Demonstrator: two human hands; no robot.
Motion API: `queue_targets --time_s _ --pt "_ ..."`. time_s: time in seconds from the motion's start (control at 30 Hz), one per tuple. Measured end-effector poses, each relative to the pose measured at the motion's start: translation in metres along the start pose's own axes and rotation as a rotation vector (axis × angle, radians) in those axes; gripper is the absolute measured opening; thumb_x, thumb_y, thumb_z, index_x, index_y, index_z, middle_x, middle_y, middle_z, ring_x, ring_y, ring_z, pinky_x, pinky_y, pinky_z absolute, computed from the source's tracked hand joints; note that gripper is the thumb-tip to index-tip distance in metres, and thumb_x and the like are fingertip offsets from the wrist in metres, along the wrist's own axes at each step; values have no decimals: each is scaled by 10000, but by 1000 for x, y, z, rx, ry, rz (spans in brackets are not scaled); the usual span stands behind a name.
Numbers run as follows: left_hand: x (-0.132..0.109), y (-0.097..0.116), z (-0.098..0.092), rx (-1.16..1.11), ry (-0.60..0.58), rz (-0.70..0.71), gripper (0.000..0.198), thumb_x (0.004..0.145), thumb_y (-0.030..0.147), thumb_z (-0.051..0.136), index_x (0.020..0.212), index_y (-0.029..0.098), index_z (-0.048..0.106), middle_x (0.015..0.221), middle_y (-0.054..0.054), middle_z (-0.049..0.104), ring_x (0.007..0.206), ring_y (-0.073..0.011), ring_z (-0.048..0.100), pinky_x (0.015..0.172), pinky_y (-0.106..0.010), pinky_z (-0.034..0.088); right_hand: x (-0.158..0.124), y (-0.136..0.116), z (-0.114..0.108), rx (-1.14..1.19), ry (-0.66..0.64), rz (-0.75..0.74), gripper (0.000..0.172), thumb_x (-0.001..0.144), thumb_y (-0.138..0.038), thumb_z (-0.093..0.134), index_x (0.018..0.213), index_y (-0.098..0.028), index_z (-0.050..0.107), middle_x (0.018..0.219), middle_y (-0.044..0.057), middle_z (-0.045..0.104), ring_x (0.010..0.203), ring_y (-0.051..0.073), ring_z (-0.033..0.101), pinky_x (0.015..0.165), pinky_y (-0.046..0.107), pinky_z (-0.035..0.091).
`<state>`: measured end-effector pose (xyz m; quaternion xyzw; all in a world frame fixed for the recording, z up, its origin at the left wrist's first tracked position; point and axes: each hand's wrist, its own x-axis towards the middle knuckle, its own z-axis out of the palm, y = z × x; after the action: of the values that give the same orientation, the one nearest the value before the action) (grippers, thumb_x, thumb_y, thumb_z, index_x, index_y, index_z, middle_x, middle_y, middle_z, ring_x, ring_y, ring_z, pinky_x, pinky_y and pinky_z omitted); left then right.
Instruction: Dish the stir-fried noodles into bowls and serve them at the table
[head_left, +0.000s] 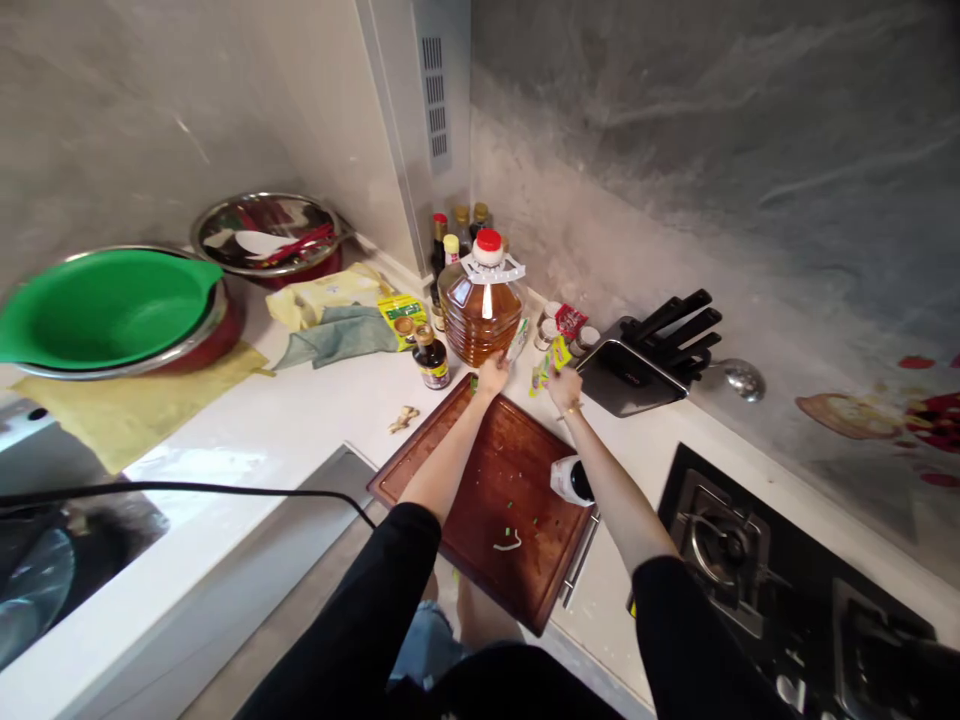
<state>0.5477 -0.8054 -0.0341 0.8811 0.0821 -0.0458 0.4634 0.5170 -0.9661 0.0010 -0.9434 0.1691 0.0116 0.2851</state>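
Note:
My left hand [493, 375] is closed on a small white-and-green packet [518, 338], just in front of a large oil jug [480, 310] with a red cap. Beside it, my right hand [565, 388] grips a yellow-and-green packet [559, 352] near the knife block [628, 375]. Both hands are over the far edge of a brown cutting board [480, 480], which carries a few green scraps and a pale strip [508, 542]. A white jar with a black lid [564, 480] is on the board, partly behind my right forearm.
Left of the jug are a dark sauce bottle [431, 360], a yellow pouch [403, 318] and ginger [403, 419]. Small jars [547, 333] line the wall. A green basin [112, 310] and a steel bowl [270, 220] stand left; a gas stove [795, 590] is at right.

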Motion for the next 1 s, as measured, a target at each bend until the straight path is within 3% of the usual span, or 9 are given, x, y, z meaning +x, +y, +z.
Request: queue_targets --time_s 0.1,0.17,0.3,0.4,0.53,0.63,0.77,0.87,1.0 --pt "-15 -19 -18 56 90 17 357 875 107 457 1188 95 627 1154 -131 682 1082 -194 628 986 -279 436 9 -43 40 47 -181 -121 332 915 -256 446 1126 -104 651 1075 143 717 992 241 684 847 298 516" --pt "-27 -35 -34 148 159 49 325 879 121 456 1146 108 640 1130 -133 681 1084 -207 620 996 -299 432 6 -54 62 106 -279 -188 473 851 -172 497 1315 -81 520 1230 157 650 1101 242 637 940 305 485" --pt "-39 -55 -50 376 87 29 325 863 251 574 1162 134 623 1091 -157 663 1043 -253 621 920 -334 472 -5 -44 84 180 -180 -188 686 750 -87 488 1422 -25 363 1404 204 491 1249 252 526 1050 329 420" --pt "-41 -57 -47 466 -17 23 348 865 247 579 1202 166 602 1109 -158 644 1024 -251 626 859 -322 488 -10 -27 90 248 -112 -152 721 724 -107 489 1430 -60 349 1341 192 541 1117 245 606 984 354 480" --pt "-50 -59 -44 424 -39 46 281 894 163 486 1125 171 646 1107 -138 651 1021 -218 627 879 -293 476 -9 -16 91 326 -116 -82 677 741 -137 484 1410 -110 386 1291 164 584 911 204 670 904 361 526" --pt "-64 -65 -52 370 -55 35 281 878 111 460 1051 169 674 1090 -115 673 1022 -195 629 923 -280 457 -2 -21 92 359 -112 -164 698 736 -139 494 1426 -126 384 1408 152 494 1086 217 619 1000 383 474" --pt "-80 -70 -63 304 -14 7 271 876 167 497 1114 166 627 1064 -106 692 979 -197 646 899 -288 470 11 -38 93 282 -83 -303 692 725 -126 506 1411 -108 418 1439 131 469 1351 224 401 1158 418 285" --pt "-76 -65 -65 276 19 -65 314 902 277 508 1173 134 574 1044 -151 691 972 -232 655 869 -322 480 14 -49 95 177 -58 -256 682 740 -128 496 1415 -97 405 1437 145 462 1362 228 381 1154 434 282" --pt "-57 -52 -61 350 -37 -181 267 907 289 484 1073 134 625 1030 -196 685 977 -283 660 847 -368 481 13 -50 92 108 -66 -202 698 754 -149 508 1436 -91 369 1421 159 463 1339 249 403 1124 447 327"
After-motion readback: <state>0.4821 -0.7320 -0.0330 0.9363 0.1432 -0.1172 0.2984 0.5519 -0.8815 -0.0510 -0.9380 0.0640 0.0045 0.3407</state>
